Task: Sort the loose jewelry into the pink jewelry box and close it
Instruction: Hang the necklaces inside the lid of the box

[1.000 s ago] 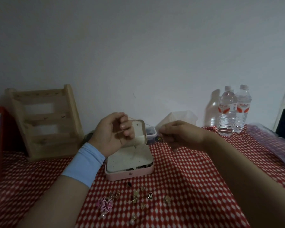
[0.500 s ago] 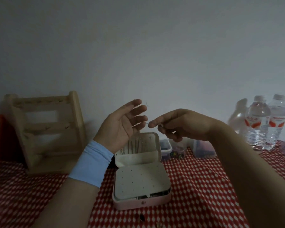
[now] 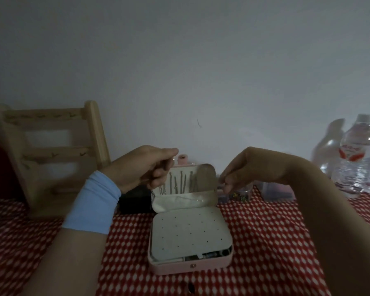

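The pink jewelry box (image 3: 190,263) sits open on the table (image 3: 265,242) before you, its lid (image 3: 203,178) upright. Your left hand (image 3: 145,167) and right hand (image 3: 244,169) flank the lid with fingers curled; blur hides any grip. Water bottles (image 3: 359,154) stand far right.

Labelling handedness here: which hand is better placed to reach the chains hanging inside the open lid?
Left. The left hand is curled at the upper left corner of the lid, right beside the chains; the right hand sits off its right edge, beyond the bare half.
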The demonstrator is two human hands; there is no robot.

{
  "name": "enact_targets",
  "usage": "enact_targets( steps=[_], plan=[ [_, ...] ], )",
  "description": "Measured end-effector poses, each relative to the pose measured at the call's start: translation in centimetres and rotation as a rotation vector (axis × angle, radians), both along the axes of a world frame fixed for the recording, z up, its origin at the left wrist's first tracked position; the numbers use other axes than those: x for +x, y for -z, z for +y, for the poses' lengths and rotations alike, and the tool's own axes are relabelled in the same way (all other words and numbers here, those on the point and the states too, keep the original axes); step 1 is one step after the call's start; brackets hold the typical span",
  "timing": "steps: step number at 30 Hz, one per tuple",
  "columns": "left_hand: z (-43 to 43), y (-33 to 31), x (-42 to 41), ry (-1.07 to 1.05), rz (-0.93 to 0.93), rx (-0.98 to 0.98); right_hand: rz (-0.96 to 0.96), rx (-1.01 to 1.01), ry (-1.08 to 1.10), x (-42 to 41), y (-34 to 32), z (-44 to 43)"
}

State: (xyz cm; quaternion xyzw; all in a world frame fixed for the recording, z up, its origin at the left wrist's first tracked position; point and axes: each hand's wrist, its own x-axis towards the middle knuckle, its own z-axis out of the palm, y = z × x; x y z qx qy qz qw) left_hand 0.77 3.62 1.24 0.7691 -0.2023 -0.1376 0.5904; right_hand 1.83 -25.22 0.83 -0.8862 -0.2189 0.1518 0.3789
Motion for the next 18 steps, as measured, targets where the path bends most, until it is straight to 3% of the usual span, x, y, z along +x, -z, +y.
enact_targets(
  steps=[3, 6, 10, 15, 18],
  plan=[
    [0.4, 0.1, -0.1, 0.025, 0.011, 0.112, 0.086, -0.162, 0.073, -0.1, 0.0, -0.5],
    [-0.5, 0.7, -0.2, 0.072, 0.014, 0.091, 0.224, -0.361, 0.06, -0.2, 0.3, 0.0],
    [-3.1, 1.8, -0.2, 0.085, 0.001, 0.128, 0.097, -0.573, 0.023, -0.5, 0.3, 1.4],
    [-5.3, 2.4, -0.3, 0.027, 0.008, 0.088, -0.07, -0.121, -0.076, -1.0, 0.2, 3.9],
    [-5.3, 2.3, -0.4, -0.008, -0.008, 0.112, -0.096, -0.022, -0.071, -0.8, 0.5, 4.0]
  ],
)
